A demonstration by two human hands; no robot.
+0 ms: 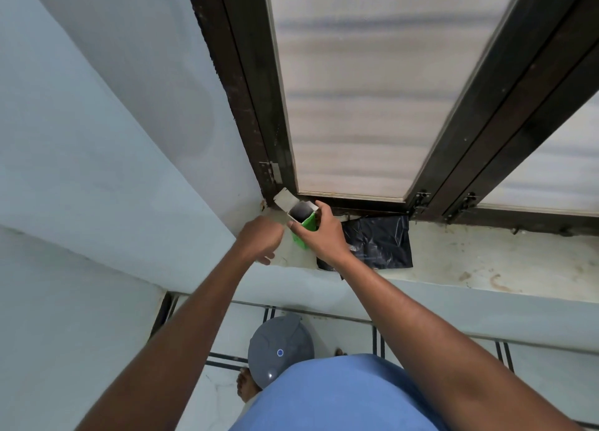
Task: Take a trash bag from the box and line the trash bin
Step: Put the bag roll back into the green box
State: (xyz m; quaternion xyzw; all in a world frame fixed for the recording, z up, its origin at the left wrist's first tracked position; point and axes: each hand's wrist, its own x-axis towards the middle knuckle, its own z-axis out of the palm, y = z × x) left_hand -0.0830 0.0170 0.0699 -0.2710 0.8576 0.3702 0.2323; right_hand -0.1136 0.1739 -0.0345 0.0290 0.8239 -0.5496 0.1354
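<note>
A green box (307, 225) of trash bags stands on the window sill (486, 255), its top flap open and dark bag rolls showing inside. My right hand (321, 236) is wrapped around the box. My left hand (261, 237) hovers just left of the box with fingers curled and nothing in it. A folded black trash bag (384, 241) lies flat on the sill right of the box, partly under my right wrist. The grey trash bin (280, 348), lid closed, stands on the floor below, near my feet.
A dark-framed window (356, 90) with frosted panes rises behind the sill. A pale blue wall (97, 138) closes the left side. The tiled floor (340, 333) has dark stripe lines. My blue shirt fills the bottom centre.
</note>
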